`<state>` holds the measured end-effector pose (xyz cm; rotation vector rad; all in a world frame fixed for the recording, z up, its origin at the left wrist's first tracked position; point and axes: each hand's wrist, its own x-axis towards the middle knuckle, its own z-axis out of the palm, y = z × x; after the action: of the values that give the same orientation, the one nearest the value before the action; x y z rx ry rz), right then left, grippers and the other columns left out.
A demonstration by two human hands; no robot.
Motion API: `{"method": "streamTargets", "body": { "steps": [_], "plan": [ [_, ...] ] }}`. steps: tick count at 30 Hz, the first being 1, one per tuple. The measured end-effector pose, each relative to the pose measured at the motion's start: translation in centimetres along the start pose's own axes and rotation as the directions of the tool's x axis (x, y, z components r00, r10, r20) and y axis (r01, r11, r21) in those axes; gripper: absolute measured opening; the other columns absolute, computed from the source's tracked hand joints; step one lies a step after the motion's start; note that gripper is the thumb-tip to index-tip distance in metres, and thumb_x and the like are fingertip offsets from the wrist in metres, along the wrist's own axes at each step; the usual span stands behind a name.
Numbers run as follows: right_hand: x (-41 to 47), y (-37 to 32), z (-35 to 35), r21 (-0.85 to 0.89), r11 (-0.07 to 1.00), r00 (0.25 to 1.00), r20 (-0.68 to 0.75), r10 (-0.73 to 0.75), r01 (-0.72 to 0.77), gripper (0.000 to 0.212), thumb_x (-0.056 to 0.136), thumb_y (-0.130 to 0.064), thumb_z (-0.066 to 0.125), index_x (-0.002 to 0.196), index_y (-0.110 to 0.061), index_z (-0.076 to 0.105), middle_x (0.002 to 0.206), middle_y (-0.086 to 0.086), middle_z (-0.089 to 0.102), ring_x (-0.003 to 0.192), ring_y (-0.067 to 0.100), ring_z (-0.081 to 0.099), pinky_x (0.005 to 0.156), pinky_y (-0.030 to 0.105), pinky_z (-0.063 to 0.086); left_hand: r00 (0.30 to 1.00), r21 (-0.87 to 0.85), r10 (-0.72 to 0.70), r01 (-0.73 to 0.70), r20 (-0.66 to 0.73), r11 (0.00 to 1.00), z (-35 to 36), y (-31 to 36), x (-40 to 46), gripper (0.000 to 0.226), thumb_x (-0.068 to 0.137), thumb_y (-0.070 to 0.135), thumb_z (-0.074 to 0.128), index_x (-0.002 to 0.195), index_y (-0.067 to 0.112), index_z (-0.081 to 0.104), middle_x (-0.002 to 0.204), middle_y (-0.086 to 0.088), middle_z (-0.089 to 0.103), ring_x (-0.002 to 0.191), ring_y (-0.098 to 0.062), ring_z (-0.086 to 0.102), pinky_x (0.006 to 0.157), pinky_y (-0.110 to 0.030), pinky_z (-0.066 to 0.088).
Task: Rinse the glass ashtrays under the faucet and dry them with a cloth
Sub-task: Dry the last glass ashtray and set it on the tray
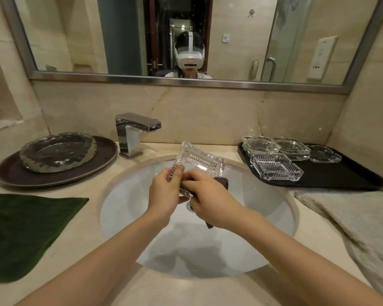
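Note:
Over the white sink (pixel 124 208) my left hand (pixel 164 191) grips the near left edge of a square ribbed glass ashtray (pixel 199 162), which is tilted up on edge. My right hand (pixel 210 199) presses a dark brown cloth (pixel 221 181) against the ashtray's lower side; the cloth's tail sticks out under my wrist. The chrome faucet (pixel 133 133) stands behind and to the left, with no water running. Several more glass ashtrays (pixel 276 166) rest on a black tray (pixel 341 173) at the right.
A large round glass dish (pixel 58 151) sits on a dark oval plate (pixel 11 173) at the left. A green towel (pixel 24 228) lies at the front left and a grey towel (pixel 352 217) at the front right. The mirror (pixel 186 36) hangs behind.

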<state>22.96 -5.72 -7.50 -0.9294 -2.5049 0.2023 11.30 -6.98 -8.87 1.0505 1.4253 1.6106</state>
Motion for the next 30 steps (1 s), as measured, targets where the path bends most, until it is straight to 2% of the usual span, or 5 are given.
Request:
{"method": "streamTargets", "body": {
  "steps": [4,9,20,25,30],
  "plan": [
    [0.1,1.8,-0.8,-0.369,0.927,0.993,-0.072,-0.096,0.063,0.040,0.056,0.007,0.063,0.096,0.000,0.063,0.101,0.015,0.058,0.081,0.033,0.054,0.070,0.040,0.051,0.999,0.031,0.032,-0.032,0.018,0.999,0.0,0.5,-0.2,0.021,0.094,0.033,0.052,0.097,0.014,0.061,0.083,-0.007,0.064,0.070,-0.018,0.066,0.062,-0.032,0.056],
    [-0.6,1.0,0.5,-0.347,0.938,0.975,-0.215,-0.064,-0.015,0.026,0.053,0.007,0.060,0.079,0.001,0.064,0.080,0.015,0.057,0.066,0.032,0.055,0.057,0.034,0.050,0.996,0.076,0.084,-0.083,-0.008,0.994,0.2,0.6,-0.6,0.012,0.094,0.033,0.052,0.091,0.023,0.058,0.080,-0.001,0.062,0.073,-0.018,0.064,0.067,-0.034,0.057],
    [-0.8,2.0,-1.0,-0.656,0.754,0.988,-0.135,-0.073,-0.034,0.013,0.061,-0.012,0.054,0.067,-0.009,0.066,0.073,0.007,0.061,0.074,0.028,0.058,0.057,0.032,0.044,0.990,0.160,0.142,-0.144,0.024,0.976,0.2,1.0,-0.7,0.011,0.095,0.033,0.051,0.083,0.032,0.052,0.084,0.001,0.062,0.070,-0.015,0.070,0.070,-0.038,0.056],
    [-1.9,1.8,-0.4,-0.297,0.954,0.995,0.100,-0.002,0.032,0.031,0.079,0.002,0.047,0.098,-0.009,0.069,0.108,0.000,0.065,0.101,0.023,0.046,0.085,0.032,0.041,0.988,0.238,0.150,-0.156,0.043,0.959,0.1,0.7,-1.2,0.013,0.094,0.032,0.053,0.081,0.031,0.052,0.080,0.000,0.064,0.068,-0.015,0.069,0.072,-0.041,0.056],
    [-3.0,2.8,-2.7,0.126,0.990,0.849,-0.514,0.121,-0.065,0.026,0.060,-0.001,0.044,0.065,-0.014,0.067,0.068,-0.016,0.059,0.071,0.008,0.051,0.061,0.021,0.042,0.997,0.092,0.079,-0.078,-0.001,0.993,0.3,2.2,-1.4,0.019,0.096,0.032,0.049,0.102,0.016,0.057,0.083,-0.001,0.061,0.057,-0.005,0.066,0.062,-0.030,0.054]
  ]
}}
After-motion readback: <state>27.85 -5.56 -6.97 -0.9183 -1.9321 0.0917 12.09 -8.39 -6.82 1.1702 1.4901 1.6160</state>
